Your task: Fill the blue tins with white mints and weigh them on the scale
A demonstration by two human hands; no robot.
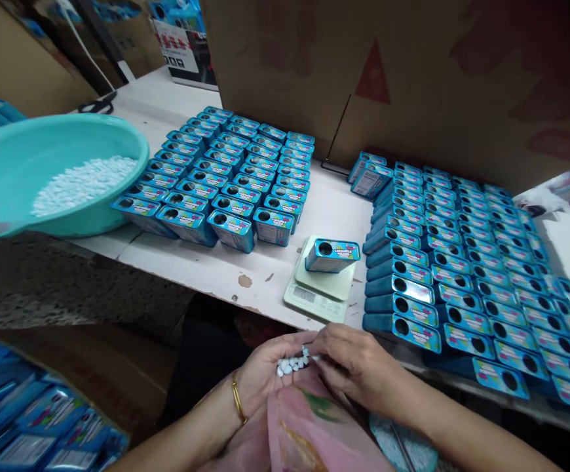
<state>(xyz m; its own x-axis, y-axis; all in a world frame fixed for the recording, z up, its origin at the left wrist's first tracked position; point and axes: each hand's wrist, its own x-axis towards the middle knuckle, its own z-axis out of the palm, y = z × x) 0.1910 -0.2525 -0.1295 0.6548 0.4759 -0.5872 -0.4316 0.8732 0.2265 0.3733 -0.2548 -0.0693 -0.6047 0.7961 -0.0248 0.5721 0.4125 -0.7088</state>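
In the head view my left hand (270,367) is cupped with the palm up and holds several small pale blue candies (292,362). My right hand (351,364) reaches over that palm from the right, its fingers bent together, with a pale candy showing at the fingertips. Just beyond the hands stands a light green digital scale (314,308). One blue tin (334,255), printed "Caramelo Macizo" and with a round dark opening in its top, stands upright on the scale. The scale's digits are too blurred to read.
Rows of similar tins (230,190) stand left of the scale, and more tins (413,269) at its right. A turquoise basin (137,151) holds a heap of candies. Behind rises a large cardboard box (285,78). An open carton (132,354) of tins sits at lower left.
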